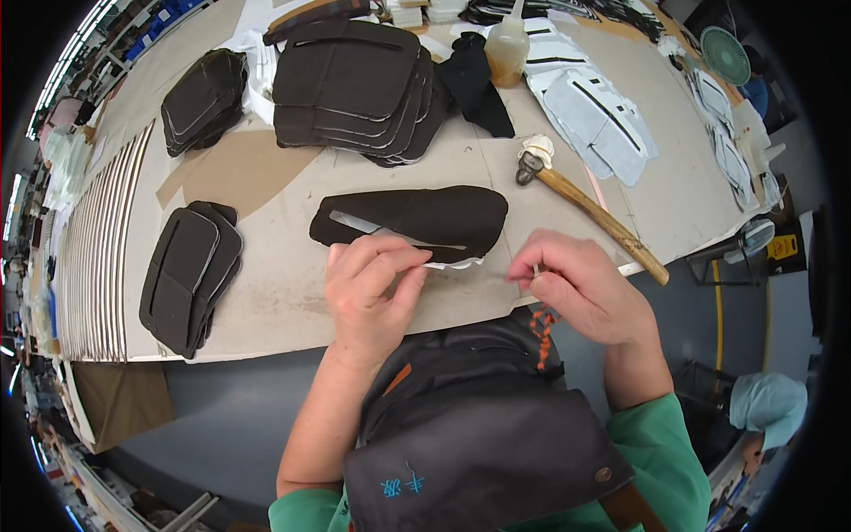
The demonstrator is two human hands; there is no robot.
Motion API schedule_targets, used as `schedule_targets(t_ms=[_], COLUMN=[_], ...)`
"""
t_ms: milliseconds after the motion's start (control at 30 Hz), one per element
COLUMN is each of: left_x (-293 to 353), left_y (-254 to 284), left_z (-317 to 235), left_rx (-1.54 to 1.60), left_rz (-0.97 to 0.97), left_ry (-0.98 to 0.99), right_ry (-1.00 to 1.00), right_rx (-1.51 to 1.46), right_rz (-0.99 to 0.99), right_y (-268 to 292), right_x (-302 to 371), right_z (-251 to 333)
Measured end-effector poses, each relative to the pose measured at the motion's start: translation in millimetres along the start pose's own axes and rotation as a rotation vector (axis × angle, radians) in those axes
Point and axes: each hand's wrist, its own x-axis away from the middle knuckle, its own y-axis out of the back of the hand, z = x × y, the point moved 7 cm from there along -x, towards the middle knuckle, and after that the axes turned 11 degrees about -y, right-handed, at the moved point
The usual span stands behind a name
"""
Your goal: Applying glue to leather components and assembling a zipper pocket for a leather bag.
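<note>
A dark brown fabric panel [425, 213] with a pale slanted slit lies curved on the table before me. My left hand [368, 284] pinches its near edge between thumb and fingers, where a ragged white backing [456, 263] shows. Right of the panel, and apart from it, my right hand [576, 284] is closed round a small thing whose kind I cannot make out; a bit of it shows between thumb and forefinger. Below that hand hangs a twisted orange cord [542, 340].
A wooden-handled hammer [603, 213] lies at the right. Stacks of dark panels [346, 80] stand at the back, with smaller ones [182, 275] at the left. Beyond are a squeeze bottle [507, 53], black cloth [476, 80] and light grey panels [594, 115]. The table's edge runs near my waist.
</note>
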Motion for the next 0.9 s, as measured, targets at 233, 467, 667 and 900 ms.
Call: schedule_targets(t_ms=[233, 467, 667, 900], left_x=[14, 19, 18, 14], left_y=[-8, -11, -12, -11], left_z=[11, 15, 14, 11], left_rx=[0.104, 0.136, 0.144, 0.099], left_rz=[0.016, -0.004, 0.01, -0.028], left_ry=[0.225, 0.294, 0.254, 0.23], right_ry=[-0.079, -0.015, -0.074, -0.012], right_rx=[0.089, 0.245, 0.36, 0.263], right_rz=[-0.07, -0.101, -0.067, -0.108], right_y=[1, -3, -10, -18], right_x=[2, -3, -12, -19], right_z=[-8, -2, -3, -13])
